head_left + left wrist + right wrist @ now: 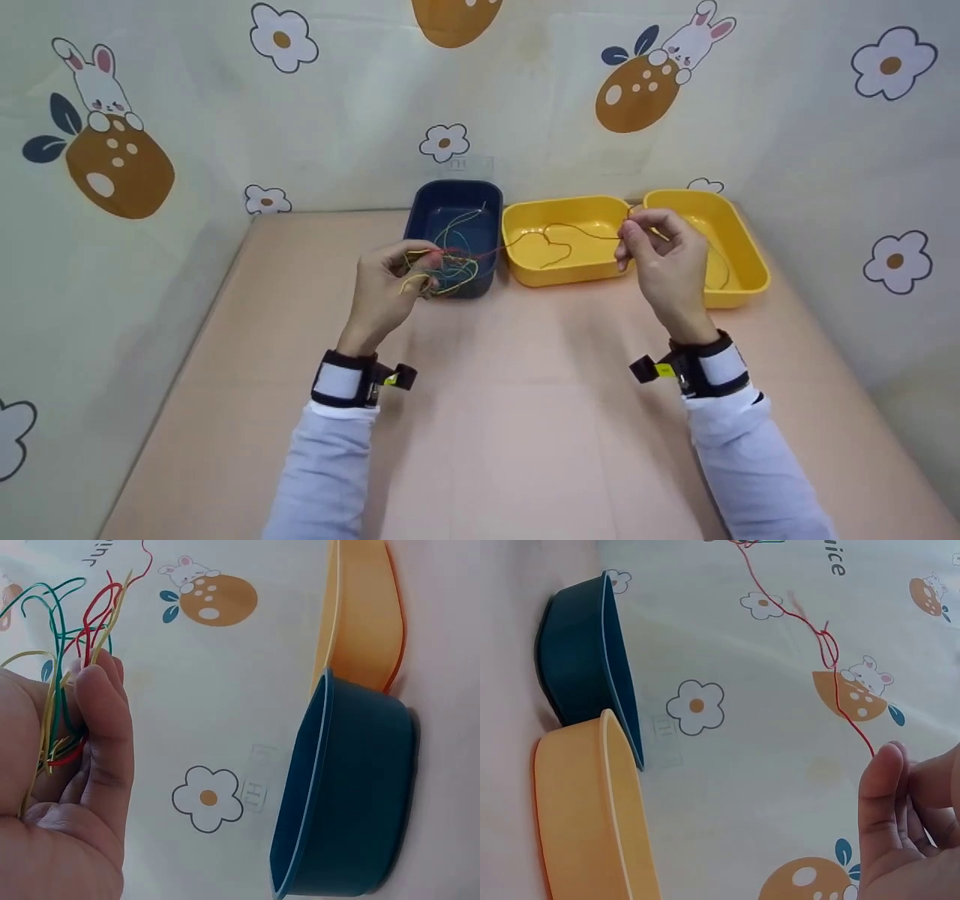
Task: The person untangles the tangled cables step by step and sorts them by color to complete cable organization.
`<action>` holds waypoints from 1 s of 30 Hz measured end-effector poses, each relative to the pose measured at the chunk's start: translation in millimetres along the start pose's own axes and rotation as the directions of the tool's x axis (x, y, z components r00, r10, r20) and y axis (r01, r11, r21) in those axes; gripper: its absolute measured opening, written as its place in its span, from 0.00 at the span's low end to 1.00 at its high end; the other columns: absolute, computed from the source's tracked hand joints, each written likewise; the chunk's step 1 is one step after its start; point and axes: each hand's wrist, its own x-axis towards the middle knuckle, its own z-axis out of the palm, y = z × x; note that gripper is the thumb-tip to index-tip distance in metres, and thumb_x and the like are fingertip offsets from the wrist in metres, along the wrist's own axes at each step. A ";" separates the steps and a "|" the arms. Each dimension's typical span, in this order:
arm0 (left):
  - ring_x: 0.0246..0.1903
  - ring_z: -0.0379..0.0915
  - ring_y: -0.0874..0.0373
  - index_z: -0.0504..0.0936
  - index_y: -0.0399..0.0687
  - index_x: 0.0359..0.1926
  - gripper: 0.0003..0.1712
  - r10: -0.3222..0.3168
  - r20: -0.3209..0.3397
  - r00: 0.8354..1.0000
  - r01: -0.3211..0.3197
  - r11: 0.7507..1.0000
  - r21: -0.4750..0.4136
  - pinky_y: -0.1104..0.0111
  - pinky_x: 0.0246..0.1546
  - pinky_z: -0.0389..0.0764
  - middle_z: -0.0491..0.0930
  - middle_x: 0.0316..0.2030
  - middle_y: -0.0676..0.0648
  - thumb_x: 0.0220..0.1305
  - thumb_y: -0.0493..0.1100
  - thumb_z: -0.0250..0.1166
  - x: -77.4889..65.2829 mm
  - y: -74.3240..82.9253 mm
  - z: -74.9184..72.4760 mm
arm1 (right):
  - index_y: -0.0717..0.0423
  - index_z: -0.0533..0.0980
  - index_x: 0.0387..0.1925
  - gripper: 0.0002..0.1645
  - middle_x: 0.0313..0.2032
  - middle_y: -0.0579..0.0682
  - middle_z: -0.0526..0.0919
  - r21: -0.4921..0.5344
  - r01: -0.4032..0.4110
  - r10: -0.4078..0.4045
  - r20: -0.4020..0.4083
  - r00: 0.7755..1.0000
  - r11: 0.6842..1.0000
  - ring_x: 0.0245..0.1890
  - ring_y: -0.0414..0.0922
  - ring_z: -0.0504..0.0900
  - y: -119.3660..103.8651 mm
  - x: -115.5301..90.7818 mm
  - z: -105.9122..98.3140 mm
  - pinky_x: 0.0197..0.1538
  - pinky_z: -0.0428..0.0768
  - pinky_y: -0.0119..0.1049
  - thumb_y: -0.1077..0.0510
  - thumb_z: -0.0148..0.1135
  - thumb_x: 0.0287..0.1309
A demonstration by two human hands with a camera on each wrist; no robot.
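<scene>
A tangled bundle of thin red, yellow and green strings [457,271] is held between the thumb and fingers of my left hand [381,289]. In the left wrist view, loops of green string [58,622] stick up above the fingers. My right hand [671,264] pinches a red string [840,709] between thumb and fingertips. That string runs across from the bundle, with a small loop partway along. Both hands are raised; the left is in front of the dark blue box [454,189], the right in front of the gap between two yellow boxes.
The middle yellow box [566,277] stands beside the blue one, and the right yellow box [750,262] stands at an angle. A thin strand [726,270] shows against the right box; whether it lies inside, I cannot tell. A patterned backdrop rises behind the table [517,420].
</scene>
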 end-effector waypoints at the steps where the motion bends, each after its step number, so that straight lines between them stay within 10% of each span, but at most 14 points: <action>1: 0.27 0.86 0.64 0.91 0.30 0.50 0.08 -0.002 -0.009 1.000 0.002 1.000 -0.011 0.76 0.28 0.84 0.92 0.39 0.37 0.76 0.33 0.73 0.3 -0.1 -0.3 | 0.72 0.83 0.50 0.08 0.38 0.56 0.88 0.000 0.011 -0.011 -0.016 1.000 1.000 0.27 0.43 0.86 0.2 0.2 0.3 0.31 0.90 0.32 0.69 0.69 0.76; 11: 0.28 0.86 0.61 0.92 0.32 0.52 0.08 -0.028 -0.054 0.998 0.024 0.997 -0.070 0.76 0.28 0.84 0.93 0.40 0.41 0.78 0.32 0.71 1.8 -0.1 -5.2 | 0.78 0.79 0.52 0.12 0.38 0.56 0.87 0.021 0.034 -0.030 -0.174 0.984 0.999 0.26 0.43 0.86 -0.8 1.8 -2.9 0.31 0.90 0.30 0.69 0.68 0.77; 30: 0.32 0.92 0.53 0.86 0.40 0.61 0.18 -0.019 0.240 0.971 0.025 0.999 -0.026 0.68 0.37 0.94 0.95 0.42 0.42 0.76 0.41 0.76 -9.3 18.9 37.2 | 0.74 0.81 0.50 0.07 0.36 0.51 0.87 -0.072 0.138 -0.119 0.223 0.968 0.988 0.28 0.41 0.88 -5.7 -39.1 54.9 0.33 0.92 0.34 0.73 0.68 0.75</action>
